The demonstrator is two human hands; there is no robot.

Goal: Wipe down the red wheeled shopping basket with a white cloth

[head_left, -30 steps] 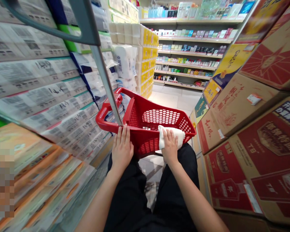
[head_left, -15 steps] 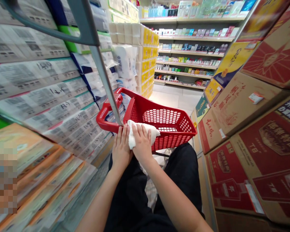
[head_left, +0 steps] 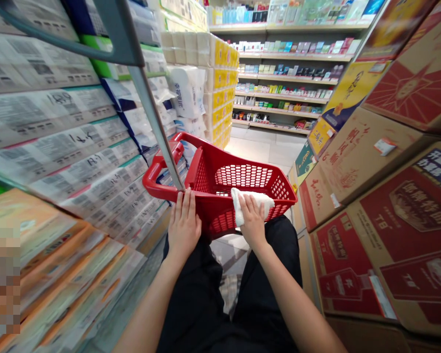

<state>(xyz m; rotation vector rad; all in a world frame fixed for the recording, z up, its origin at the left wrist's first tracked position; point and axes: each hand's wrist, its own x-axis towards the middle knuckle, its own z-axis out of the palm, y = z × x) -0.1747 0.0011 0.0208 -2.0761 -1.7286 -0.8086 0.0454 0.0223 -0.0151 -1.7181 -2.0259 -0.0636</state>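
A red plastic shopping basket point(head_left: 206, 208) with perforated sides and a metal pull rod point(head_left: 157, 117) stands in front of my knees. My left hand point(head_left: 184, 223) lies flat against the near side of the basket beside the foot of the rod, its fingers stretched out and nothing in them. Farther right, my right hand point(head_left: 253, 220) presses a folded white cloth point(head_left: 266, 202) over the near rim. The cloth is draped partly down the outside of the basket, and part of it is hidden under my fingers.
Stacked paper packs point(head_left: 77, 142) rise on the left, with orange-edged packs point(head_left: 59, 264) lower down. Cardboard cartons point(head_left: 367, 152) line the right side close to my leg. Shelves of small boxed goods point(head_left: 286, 73) stand at the back beyond the pale floor point(head_left: 257, 144).
My right hand has slid the white cloth rightward along the near rim, away from my left hand. My left hand stays near the rod's foot. The view has shifted slightly.
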